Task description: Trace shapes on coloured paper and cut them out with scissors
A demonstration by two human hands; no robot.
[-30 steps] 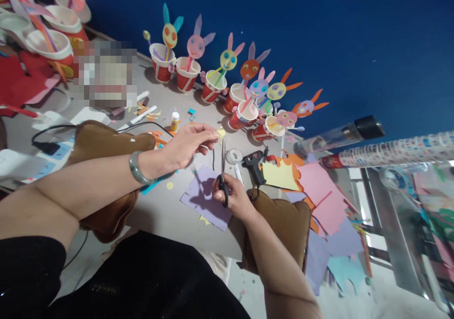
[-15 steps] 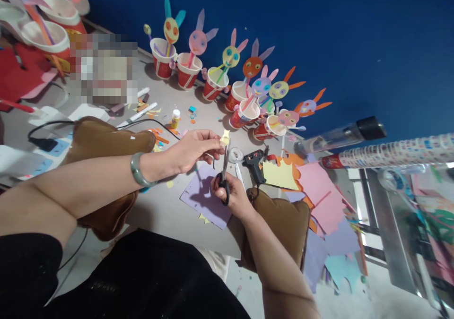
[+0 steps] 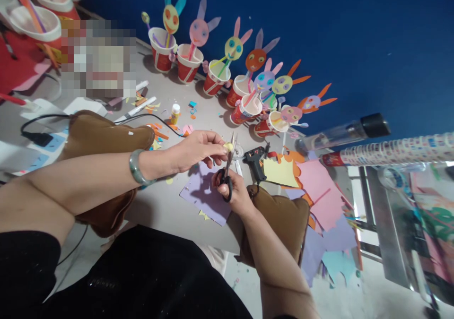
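Between the thumb and fingers of my left hand is a small piece of yellow paper. My right hand is closed around the black handles of a pair of scissors. The blades point up and lie at the yellow paper's right edge, slightly parted. Below both hands a sheet of purple paper rests on the table, with a yellow scrap at its lower edge. A black glue gun lies just right of the scissors, beside a roll of white tape.
Red paper cups with paper rabbit faces line the blue wall. A glue stick stands near orange scraps. Brown cushions lie under my left arm and by my right. Pink paper and a long stack of cups are at right.
The scissors' blades have parted slightly and tilted right. The yellow piece looks smaller and has turned in my left fingers. The view has shifted slightly.
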